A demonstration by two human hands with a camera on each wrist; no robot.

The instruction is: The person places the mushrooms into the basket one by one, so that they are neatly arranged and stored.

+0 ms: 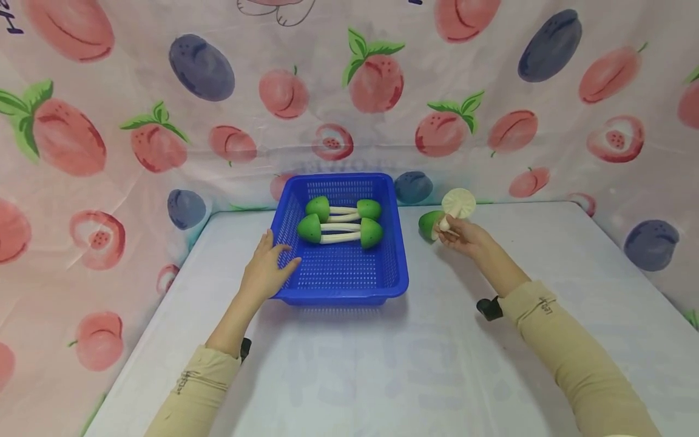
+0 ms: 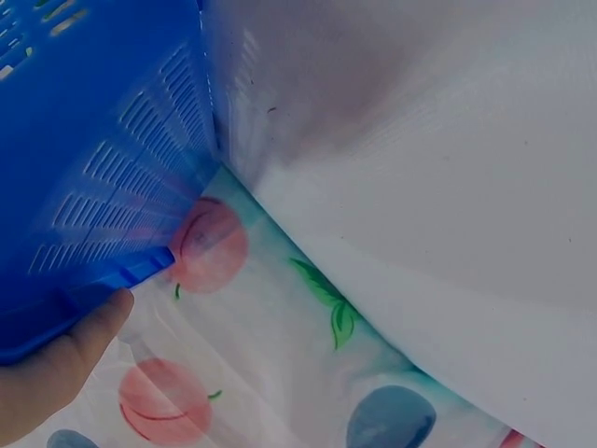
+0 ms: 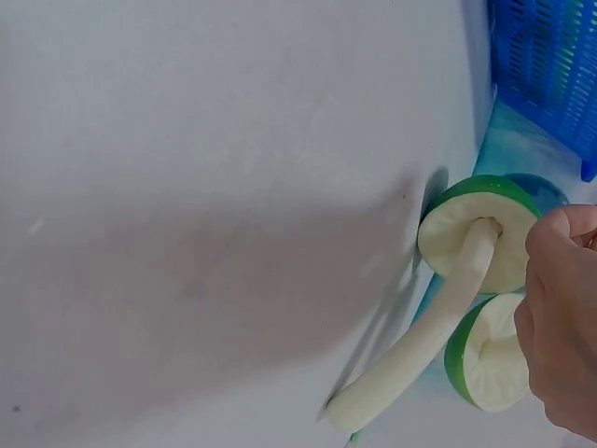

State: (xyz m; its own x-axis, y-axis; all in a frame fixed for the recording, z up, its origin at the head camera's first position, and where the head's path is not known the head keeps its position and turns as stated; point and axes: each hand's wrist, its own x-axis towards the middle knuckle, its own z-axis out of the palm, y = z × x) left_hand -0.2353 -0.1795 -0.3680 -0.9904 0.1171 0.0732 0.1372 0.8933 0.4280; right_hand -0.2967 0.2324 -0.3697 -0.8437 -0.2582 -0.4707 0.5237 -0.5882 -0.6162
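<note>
My right hand (image 1: pixel 468 238) pinches the pale stem of a toy mushroom (image 1: pixel 460 201), whose ribbed cream underside faces me. Just left of those fingers, a second toy mushroom (image 1: pixel 429 224) with a green cap lies on the table, partly covered by the hand. The right wrist view shows its curved white stem (image 3: pixel 410 347) and the cap of the held mushroom (image 3: pixel 487 357). My left hand (image 1: pixel 264 271) rests at the left rim of a blue plastic basket (image 1: pixel 401 267), its fingers spread. A straight finger (image 2: pixel 89 345) lies along that rim in the left wrist view.
Several green-capped mushrooms (image 1: pixel 371 233) lie inside the basket toward its back, stems overlapping. The white table (image 1: pixel 349 370) ends at a hanging cloth (image 1: pixel 262 145) printed with fruit, close behind the basket. A dark band (image 1: pixel 489 308) shows at my right wrist.
</note>
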